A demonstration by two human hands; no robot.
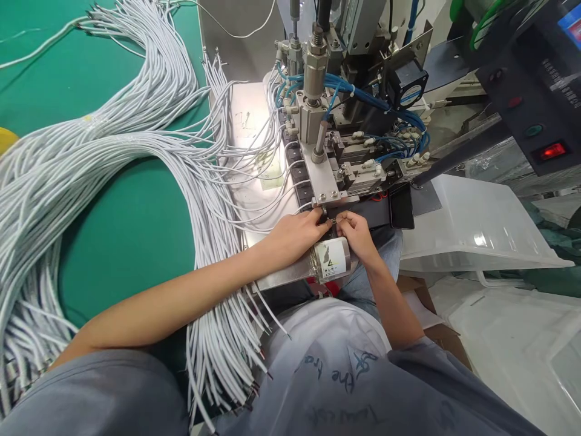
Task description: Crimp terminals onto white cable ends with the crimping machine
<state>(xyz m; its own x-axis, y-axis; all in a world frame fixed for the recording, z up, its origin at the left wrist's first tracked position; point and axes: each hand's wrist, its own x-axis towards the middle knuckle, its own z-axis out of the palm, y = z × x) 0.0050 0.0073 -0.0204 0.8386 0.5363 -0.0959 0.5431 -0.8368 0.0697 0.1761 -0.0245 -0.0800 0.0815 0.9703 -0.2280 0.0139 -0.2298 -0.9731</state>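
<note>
Beside the machine (pixel 313 121), the right hand (pixel 357 235) pinches a small part (pixel 334 221) — best kept square; left hand (pixel 297 236) beside it, grip unclear.

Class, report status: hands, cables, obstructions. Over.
Left hand, right hand: fingertips close at small part. White cables run beneath left forearm. Labelled object nearby.

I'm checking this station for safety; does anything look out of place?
Possibly the white cables: below the left forearm, their loose ends splay unevenly toward the person's shirt, where they might snag. No spill shows.
</note>
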